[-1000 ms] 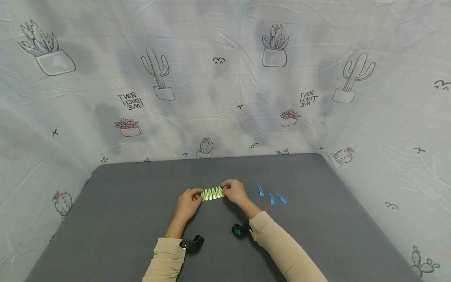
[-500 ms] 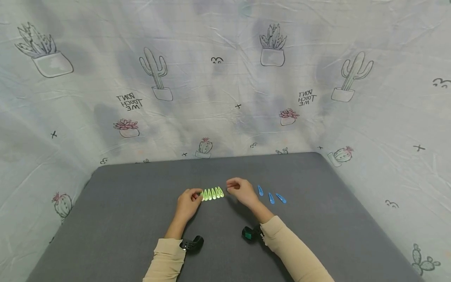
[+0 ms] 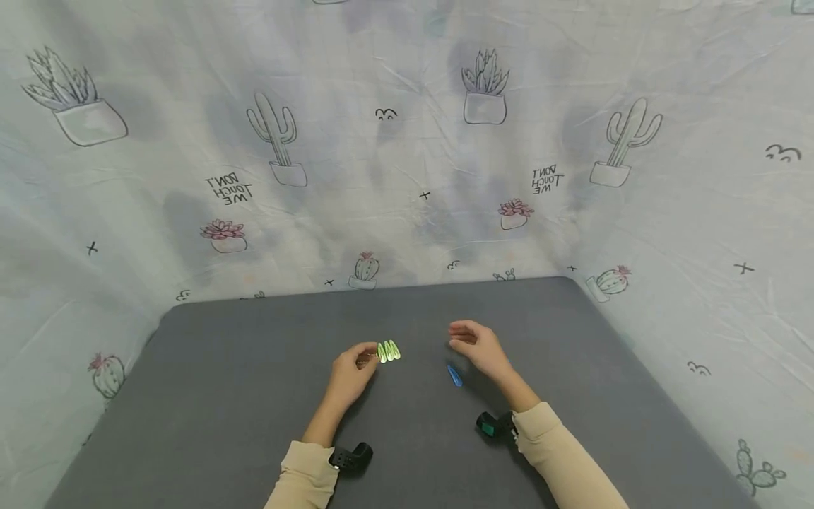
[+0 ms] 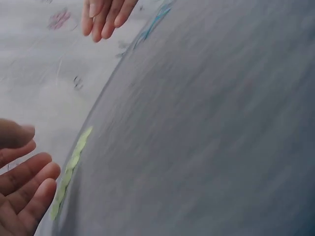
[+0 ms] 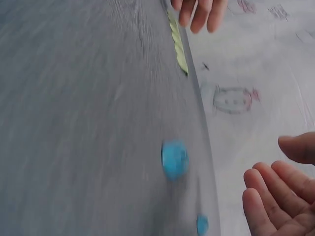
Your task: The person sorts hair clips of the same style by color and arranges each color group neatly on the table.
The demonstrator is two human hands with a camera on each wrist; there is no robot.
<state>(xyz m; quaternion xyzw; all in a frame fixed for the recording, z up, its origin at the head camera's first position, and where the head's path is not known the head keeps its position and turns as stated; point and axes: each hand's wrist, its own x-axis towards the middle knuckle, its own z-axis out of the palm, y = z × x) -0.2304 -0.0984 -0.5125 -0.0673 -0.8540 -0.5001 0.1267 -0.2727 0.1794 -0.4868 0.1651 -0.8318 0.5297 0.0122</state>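
A row of yellow-green snap hair clips [image 3: 388,351] lies on the table, its left part hidden in the head view by my left hand [image 3: 352,375]. The left wrist view has that hand [image 4: 27,184] beside the green clips [image 4: 72,169], fingers relaxed and thumb apart. My right hand [image 3: 481,348] hovers over the right part of the table, holding nothing, its fingers [image 5: 266,196] loosely extended. Just left of and nearer than it is a blue snap hair clip [image 3: 454,375]. The right wrist view shows this blurred blue clip [image 5: 174,158] and another blue piece [image 5: 202,224].
The grey table [image 3: 254,410] ends at a pale cloth backdrop [image 3: 420,155] printed with potted cacti, which also closes in both sides. Black wrist cameras [image 3: 352,458] hang under both forearms, close above the tabletop.
My right hand has let go of the row's right end and moved right, over the blue clips. My left hand has shifted right, covering more green clips. One blue clip now lies further left.
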